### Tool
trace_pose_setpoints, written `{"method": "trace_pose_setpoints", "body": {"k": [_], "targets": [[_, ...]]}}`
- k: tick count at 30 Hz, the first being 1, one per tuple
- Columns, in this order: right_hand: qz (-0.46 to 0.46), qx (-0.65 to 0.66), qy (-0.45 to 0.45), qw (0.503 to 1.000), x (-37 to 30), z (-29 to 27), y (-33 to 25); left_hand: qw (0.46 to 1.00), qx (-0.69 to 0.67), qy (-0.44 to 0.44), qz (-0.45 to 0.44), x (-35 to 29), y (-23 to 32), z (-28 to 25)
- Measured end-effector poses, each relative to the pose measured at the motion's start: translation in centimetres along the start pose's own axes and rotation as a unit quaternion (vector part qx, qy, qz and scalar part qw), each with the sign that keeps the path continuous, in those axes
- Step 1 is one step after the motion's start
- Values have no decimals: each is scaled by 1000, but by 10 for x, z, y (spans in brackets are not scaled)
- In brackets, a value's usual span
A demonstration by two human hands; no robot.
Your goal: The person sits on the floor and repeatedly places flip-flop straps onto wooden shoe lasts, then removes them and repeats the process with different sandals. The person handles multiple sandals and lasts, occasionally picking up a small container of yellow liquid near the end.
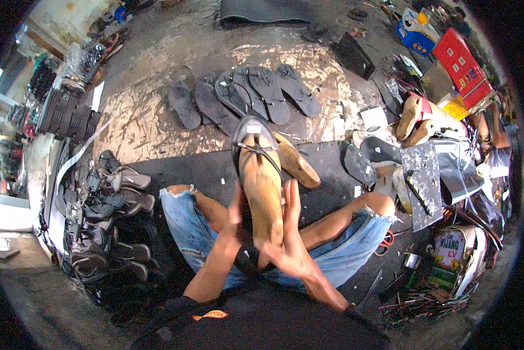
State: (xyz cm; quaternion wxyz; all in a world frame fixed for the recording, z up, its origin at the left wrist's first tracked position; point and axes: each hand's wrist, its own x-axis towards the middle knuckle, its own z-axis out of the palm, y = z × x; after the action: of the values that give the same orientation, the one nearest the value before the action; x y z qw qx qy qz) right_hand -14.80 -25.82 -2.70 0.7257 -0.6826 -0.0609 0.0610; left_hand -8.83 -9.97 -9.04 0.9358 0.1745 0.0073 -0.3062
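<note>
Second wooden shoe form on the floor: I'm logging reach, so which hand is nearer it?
Right. The right hand is just below the loose wooden form; the left hand sits farther left.
</note>
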Motion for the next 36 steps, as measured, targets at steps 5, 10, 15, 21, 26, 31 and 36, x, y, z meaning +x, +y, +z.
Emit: {"method": "trace_pose_setpoints", "body": {"k": [5, 10, 15, 21, 26, 31, 36], "targets": [[43, 31, 75, 996, 0, -66, 10, 990, 32, 109, 78, 6, 43, -11], [-28, -435, 107, 894, 84, -144, 46, 994, 30, -81, -73, -16, 0, 21], [25, -41, -139, 989, 128, -83, -78, 982, 74, -80, -153, -32, -15, 46], [88, -5, -185, 979, 148, -57, -10, 812, 550, 197, 0, -95, 3, 26], [28, -156, -107, 981, 241, -82, 52, 721, 527, 389, 224, -144, 56, -16], [18, -653, 175, 737, 347, -308, 239, 509, 453, 577, 450, -228, 177, 22], [-74, -272, 63, 957, 329, -258, 206, 503, 316, 649, 476, -320, 220, 23]]}}
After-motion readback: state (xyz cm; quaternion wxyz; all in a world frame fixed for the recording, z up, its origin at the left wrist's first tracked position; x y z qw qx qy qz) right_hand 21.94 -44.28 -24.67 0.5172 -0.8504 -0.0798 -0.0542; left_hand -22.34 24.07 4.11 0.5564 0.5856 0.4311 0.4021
